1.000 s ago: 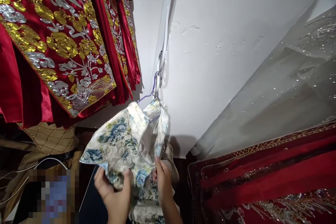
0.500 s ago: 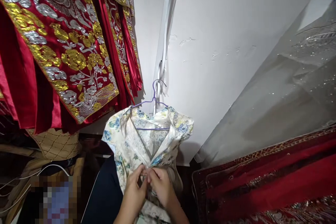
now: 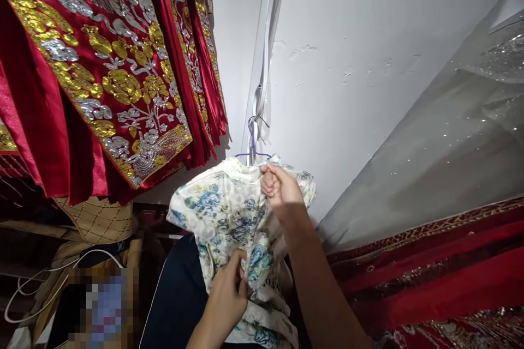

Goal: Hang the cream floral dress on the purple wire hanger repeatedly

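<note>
Up from the middle of the cloth, where both hands met half a second ago, the right hand (image 3: 282, 192) has climbed to the neckline of the floral garment (image 3: 216, 212) and is curled closed on the collar edge, just under the purple hanger (image 3: 252, 142). The left hand (image 3: 229, 297) has stayed low, its fingers pinched tight on a fold of the front by a blue flower. The garment hangs from that hanger in the corner of the white wall (image 3: 347, 65), and its front, which gaped open before and showed the hanger bar, is now drawn across and hides it; one shoulder stands out to the left. Behind its lower part lies a dark navy cloth (image 3: 176, 294). To the left hang red robes (image 3: 102, 76) with gold and silver embroidery, with a woven straw piece (image 3: 98, 218) and a white cable (image 3: 41, 283) below them. To the right a sheer glittering fabric (image 3: 450, 136) slopes down over more red cloth (image 3: 429, 283).
</note>
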The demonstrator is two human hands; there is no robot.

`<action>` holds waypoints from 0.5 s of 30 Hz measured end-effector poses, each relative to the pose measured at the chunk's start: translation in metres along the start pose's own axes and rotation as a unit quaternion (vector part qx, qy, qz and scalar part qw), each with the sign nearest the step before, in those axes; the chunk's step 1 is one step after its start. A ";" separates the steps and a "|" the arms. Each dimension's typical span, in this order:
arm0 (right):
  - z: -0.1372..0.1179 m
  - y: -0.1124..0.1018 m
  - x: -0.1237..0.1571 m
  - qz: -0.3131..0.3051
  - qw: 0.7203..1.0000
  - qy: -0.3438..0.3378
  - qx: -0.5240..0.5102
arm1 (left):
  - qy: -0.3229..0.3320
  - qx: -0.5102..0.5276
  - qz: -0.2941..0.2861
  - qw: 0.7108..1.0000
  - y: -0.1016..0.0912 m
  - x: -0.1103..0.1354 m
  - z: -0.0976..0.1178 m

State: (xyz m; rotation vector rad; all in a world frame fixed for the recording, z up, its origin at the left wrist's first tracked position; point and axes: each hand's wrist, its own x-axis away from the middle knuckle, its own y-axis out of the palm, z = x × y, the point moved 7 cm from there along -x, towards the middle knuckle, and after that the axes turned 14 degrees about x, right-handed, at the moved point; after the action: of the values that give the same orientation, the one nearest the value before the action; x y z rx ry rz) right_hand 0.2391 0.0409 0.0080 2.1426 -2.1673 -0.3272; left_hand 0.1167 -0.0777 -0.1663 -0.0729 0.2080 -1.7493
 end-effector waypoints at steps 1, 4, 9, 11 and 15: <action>-0.006 0.001 0.001 0.021 0.999 -0.025 -0.013 | 0.000 -0.005 -0.015 1.000 0.002 -0.002 0.000; 0.000 0.013 0.021 0.013 0.998 -0.050 0.045 | 0.026 0.020 -0.008 0.999 -0.011 -0.012 0.026; 0.006 0.025 0.049 -0.027 0.985 -0.067 0.160 | 0.184 0.040 0.153 0.970 -0.075 -0.044 0.133; -0.004 0.029 0.048 -0.048 0.976 -0.095 0.190 | 0.244 -0.006 0.144 0.959 -0.083 -0.058 0.170; 0.007 0.027 0.031 -0.075 0.970 -0.087 0.216 | 0.314 -0.069 0.156 0.934 -0.085 -0.068 0.204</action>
State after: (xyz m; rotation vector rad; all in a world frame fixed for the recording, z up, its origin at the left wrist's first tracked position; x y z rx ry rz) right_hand 0.2109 0.0105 0.0032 2.6030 -2.3536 -0.0517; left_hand 0.0812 -0.0169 0.0539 0.4050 0.7685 -1.3896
